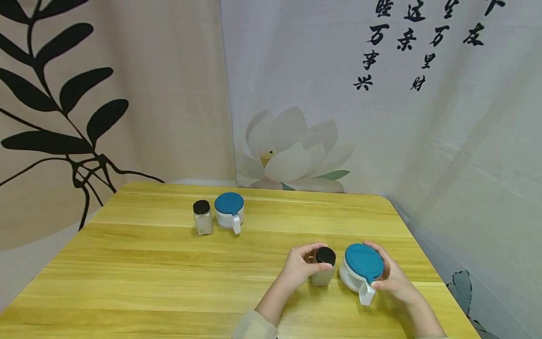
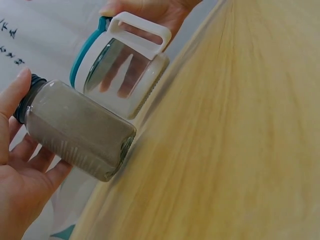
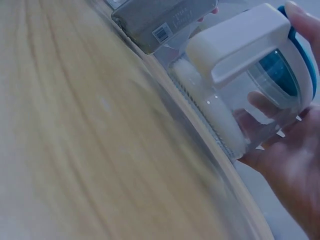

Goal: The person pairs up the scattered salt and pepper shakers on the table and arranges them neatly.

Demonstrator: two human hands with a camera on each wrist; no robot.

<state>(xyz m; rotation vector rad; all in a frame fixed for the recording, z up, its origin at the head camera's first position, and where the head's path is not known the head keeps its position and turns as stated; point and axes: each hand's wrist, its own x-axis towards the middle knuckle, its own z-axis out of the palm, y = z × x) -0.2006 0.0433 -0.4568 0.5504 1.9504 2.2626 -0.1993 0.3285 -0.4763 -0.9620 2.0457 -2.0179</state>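
Observation:
My left hand (image 1: 298,267) grips a squarish glass jar (image 1: 322,278) with a black lid, thumb and fingers round its upper part. The left wrist view shows greyish contents inside this jar (image 2: 80,130). Just to its right, my right hand (image 1: 394,275) holds a round clear jar (image 1: 364,261) with a blue lid and a white handle, its handle facing me. Through the clear wall of that handled jar (image 3: 235,100), some fingers show in the right wrist view. Both jars are upright and close together; whether their bases touch the table I cannot tell.
Farther back on the wooden table (image 1: 148,268) stand a second black-lidded jar (image 1: 203,221) and a second blue-lidded jar (image 1: 229,209) with a white handle. Printed cloth (image 1: 296,94) hangs behind the table's back edge and along its right side.

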